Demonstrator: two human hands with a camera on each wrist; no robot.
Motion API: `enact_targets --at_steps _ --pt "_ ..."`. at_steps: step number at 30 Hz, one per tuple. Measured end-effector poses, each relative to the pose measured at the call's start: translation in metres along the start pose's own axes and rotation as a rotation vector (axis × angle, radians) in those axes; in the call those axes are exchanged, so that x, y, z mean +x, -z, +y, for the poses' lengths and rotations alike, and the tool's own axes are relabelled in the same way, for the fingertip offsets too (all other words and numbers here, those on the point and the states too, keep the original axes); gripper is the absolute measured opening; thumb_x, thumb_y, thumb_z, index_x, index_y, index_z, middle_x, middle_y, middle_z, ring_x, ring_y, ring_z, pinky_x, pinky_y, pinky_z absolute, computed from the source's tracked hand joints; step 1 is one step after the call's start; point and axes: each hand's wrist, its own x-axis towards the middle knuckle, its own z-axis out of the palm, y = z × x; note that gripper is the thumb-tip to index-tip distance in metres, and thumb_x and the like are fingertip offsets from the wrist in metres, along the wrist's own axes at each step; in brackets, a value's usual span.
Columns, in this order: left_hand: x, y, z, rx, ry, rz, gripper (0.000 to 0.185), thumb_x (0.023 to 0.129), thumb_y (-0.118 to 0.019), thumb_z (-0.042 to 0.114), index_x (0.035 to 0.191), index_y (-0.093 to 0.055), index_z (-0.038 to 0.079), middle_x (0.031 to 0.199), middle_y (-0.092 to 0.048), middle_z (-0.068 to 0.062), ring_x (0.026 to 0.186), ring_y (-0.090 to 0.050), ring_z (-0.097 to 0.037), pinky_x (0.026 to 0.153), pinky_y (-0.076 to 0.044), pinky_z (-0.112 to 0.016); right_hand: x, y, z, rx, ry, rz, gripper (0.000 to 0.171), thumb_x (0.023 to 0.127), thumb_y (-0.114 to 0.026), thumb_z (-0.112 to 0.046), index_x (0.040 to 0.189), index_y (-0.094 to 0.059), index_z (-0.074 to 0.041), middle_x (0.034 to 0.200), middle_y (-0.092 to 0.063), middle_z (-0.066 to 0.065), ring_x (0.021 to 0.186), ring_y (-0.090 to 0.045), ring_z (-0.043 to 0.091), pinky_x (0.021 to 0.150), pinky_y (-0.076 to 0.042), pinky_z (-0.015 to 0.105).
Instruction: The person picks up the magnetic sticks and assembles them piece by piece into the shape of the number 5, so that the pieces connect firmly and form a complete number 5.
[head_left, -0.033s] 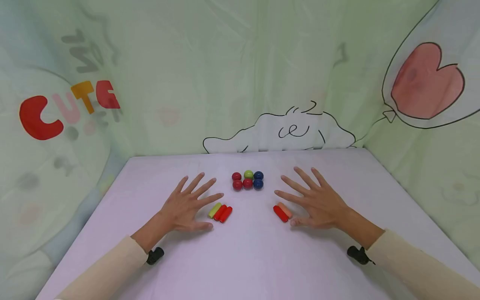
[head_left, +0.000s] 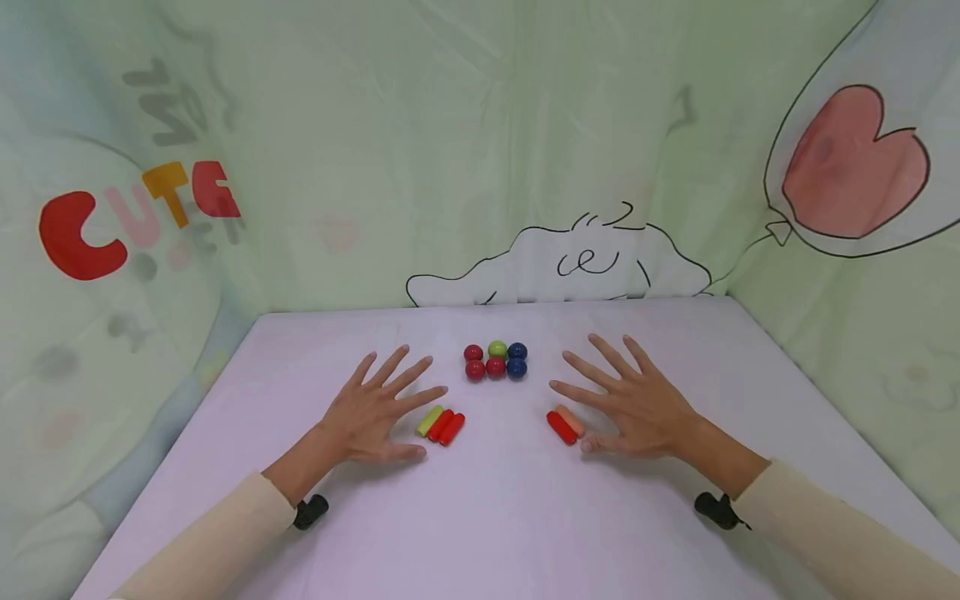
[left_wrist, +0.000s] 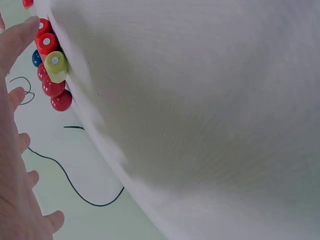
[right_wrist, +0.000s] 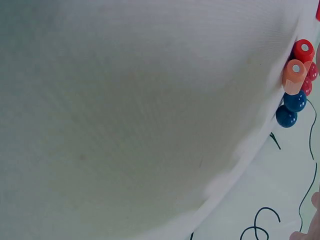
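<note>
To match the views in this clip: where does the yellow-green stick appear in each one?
Head: below centre, slightly left, the yellow-green stick beside two red sticks.
Left wrist: near the upper-left corner, the yellow-green stick.
Right wrist: not in it.
Shared landmark: dark blue balls, at least one in every view.

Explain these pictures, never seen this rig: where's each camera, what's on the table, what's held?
There's no machine: these are a person's left hand and right hand, bare and spread open. The wide picture comes from a camera on the head, looking forward and down. The tilted close-ups come from the left and right wrists. On the table sit six balls: three red, two blue, one yellow-green. Nearer the person, three short sticks (two red, one yellow-green) lie by the left hand, two more sticks (one red, one peach) by the right. Neither hand holds anything.
</note>
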Motion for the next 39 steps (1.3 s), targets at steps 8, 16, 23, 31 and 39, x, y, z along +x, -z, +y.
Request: enact_targets --at_steps 8,16,23,31,39 --pt "0.000 0.004 -0.003 -0.050 -0.021 0.017 0.090 0.083 -0.051 0.081 0.160 -0.025 0.043 0.171 -0.013 0.000 0.156 -0.007 -0.034 0.118 -0.015 -0.067 0.004 -0.002 -0.002 0.008 0.013 0.044 0.089 0.081 -0.051 -0.083 0.156 -0.038 -0.038 0.166 -0.029 0.006 0.151 -0.018 0.045 0.115 -0.015 0.072" --pt "0.004 0.004 -0.001 -0.117 -0.031 0.032 0.090 0.082 -0.060 0.075 0.159 -0.031 0.038 0.166 -0.028 -0.001 0.153 -0.021 -0.033 0.116 -0.025 -0.064 0.009 -0.006 -0.008 0.067 -0.051 0.036 0.084 0.085 -0.056 -0.075 0.157 -0.036 -0.036 0.165 -0.030 0.006 0.151 -0.021 0.044 0.114 -0.020 0.070" --pt "0.011 0.007 0.005 -0.175 0.014 -0.032 0.094 0.079 -0.067 0.071 0.159 -0.030 0.039 0.162 -0.033 -0.001 0.147 -0.031 -0.032 0.113 -0.029 -0.064 0.027 0.000 -0.019 0.228 -0.118 0.069 0.077 0.090 -0.062 -0.060 0.156 -0.039 -0.028 0.161 -0.038 0.009 0.146 -0.031 0.042 0.111 -0.032 0.065" --pt "0.021 0.017 0.016 -0.330 0.054 -0.131 0.088 0.078 -0.077 0.062 0.153 -0.043 0.032 0.150 -0.049 0.000 0.138 -0.041 -0.025 0.107 -0.041 -0.056 0.054 0.008 -0.031 0.392 -0.258 -0.035 0.070 0.091 -0.067 -0.055 0.147 -0.052 -0.017 0.150 -0.050 0.010 0.138 -0.044 0.034 0.105 -0.044 0.059" --pt "0.034 0.024 0.019 -0.403 0.075 -0.125 0.077 0.080 -0.079 0.058 0.142 -0.058 0.019 0.139 -0.058 -0.001 0.130 -0.049 -0.021 0.104 -0.046 -0.048 0.084 0.006 -0.030 0.531 -0.384 -0.123 0.057 0.093 -0.075 -0.028 0.144 -0.055 -0.012 0.144 -0.053 0.012 0.133 -0.050 0.032 0.102 -0.050 0.052"
